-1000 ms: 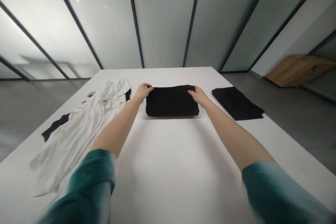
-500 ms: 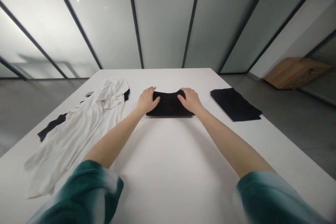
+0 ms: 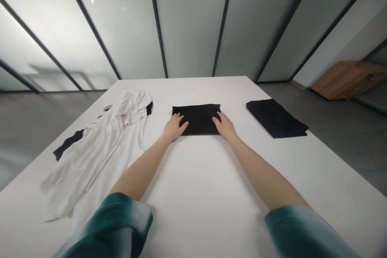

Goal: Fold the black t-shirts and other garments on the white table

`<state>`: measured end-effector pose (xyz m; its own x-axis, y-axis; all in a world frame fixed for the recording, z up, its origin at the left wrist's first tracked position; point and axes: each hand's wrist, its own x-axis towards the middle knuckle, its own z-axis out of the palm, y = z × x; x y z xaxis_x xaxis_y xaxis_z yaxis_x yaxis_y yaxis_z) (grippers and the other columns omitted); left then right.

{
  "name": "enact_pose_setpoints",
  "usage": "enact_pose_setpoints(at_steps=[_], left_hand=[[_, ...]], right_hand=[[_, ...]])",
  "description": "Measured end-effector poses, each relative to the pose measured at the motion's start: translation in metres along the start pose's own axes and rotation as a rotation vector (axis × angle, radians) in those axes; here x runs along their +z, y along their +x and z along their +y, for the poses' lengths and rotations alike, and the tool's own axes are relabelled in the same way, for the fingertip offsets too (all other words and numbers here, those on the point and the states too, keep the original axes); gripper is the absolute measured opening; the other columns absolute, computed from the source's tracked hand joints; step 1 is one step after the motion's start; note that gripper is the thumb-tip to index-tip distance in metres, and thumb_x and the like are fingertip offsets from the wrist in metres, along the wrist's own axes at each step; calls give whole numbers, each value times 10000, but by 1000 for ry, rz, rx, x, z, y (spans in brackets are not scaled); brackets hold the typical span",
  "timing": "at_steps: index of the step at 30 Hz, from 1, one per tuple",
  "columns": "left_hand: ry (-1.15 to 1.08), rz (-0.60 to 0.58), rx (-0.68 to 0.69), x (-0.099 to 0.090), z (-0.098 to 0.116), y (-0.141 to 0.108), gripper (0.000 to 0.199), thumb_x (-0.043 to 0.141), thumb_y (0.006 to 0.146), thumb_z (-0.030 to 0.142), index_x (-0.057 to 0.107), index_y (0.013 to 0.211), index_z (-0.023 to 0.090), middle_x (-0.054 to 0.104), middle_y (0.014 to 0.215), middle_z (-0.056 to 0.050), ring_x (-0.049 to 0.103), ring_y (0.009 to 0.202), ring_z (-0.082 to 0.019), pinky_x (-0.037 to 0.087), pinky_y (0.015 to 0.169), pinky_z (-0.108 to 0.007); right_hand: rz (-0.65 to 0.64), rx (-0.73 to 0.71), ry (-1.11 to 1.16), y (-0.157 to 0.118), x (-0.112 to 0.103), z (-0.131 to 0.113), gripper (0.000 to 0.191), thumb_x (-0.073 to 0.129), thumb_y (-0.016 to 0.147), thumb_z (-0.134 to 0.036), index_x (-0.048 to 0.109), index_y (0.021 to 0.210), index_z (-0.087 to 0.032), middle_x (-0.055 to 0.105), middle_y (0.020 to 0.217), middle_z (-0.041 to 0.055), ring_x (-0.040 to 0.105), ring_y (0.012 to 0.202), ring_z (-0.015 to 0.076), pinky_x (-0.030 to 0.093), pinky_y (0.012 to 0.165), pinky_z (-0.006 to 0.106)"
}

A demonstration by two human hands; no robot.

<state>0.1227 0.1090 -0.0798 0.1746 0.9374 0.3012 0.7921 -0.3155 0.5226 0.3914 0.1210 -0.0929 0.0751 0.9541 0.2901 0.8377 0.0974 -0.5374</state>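
A black folded garment (image 3: 199, 119) lies flat as a rectangle in the middle of the white table (image 3: 196, 185); its exact kind does not show. My left hand (image 3: 175, 127) rests on its left edge, fingers spread over the cloth. On the opposite edge lies my right hand (image 3: 225, 125), its fingers likewise apart and touching the fabric. Neither hand grips the cloth.
To the left, a long white garment (image 3: 102, 153) is spread out, with dark cloth (image 3: 69, 144) showing from under it. Another folded black garment (image 3: 275, 119) lies near the right edge. Behind the table stands a frosted glass partition (image 3: 190, 24).
The black garment was bowed up at its far edge between my hands and now lies flat. My hands have come down and nearer to me, fingers now spread on the cloth.
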Motion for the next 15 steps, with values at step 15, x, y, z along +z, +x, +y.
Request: enact_pose_setpoints(at_steps=[15], left_hand=[[-346,259,-284,-1,-18,7,340,605,876,374,627,1169,203,685,1184,-117,676,1040,-253,529,937,-408]], right_hand=[[79,188,-32,3,-19,8,474,429,936,-525,740,1058,-188,741,1040,163,648,1061,353,460,960,519]])
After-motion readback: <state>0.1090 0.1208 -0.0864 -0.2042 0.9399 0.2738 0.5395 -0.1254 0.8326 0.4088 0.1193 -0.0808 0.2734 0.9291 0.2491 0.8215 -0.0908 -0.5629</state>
